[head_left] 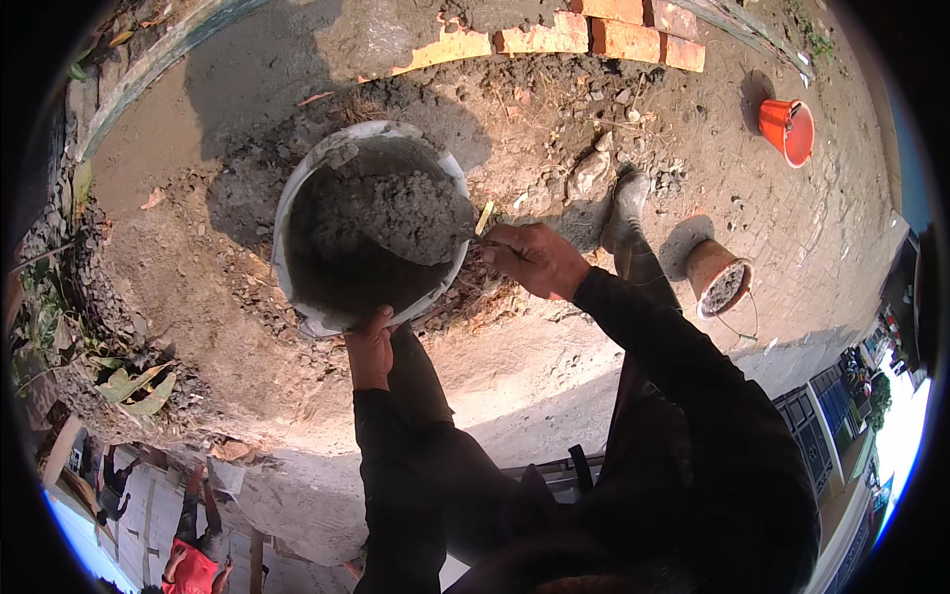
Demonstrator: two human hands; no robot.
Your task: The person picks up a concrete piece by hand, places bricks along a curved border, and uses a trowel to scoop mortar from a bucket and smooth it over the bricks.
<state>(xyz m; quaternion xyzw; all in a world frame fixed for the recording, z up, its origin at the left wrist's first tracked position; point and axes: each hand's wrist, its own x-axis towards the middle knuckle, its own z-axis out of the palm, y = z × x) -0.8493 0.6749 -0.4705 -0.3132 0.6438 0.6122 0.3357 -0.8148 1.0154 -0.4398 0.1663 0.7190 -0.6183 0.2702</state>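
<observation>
The round tub (284, 233) sat ahead, its near rim clasped by the left hand (370, 348); beside its right rim, the right hand (539, 259) gripped a thin tool (479, 239).

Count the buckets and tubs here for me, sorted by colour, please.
White-rimmed tub: 1
Bright orange bucket: 1
Dull brownish bucket: 1
Total: 3

Outdoor building site, bricks (625, 44), mortar (401, 213), buckets (773, 120)
</observation>
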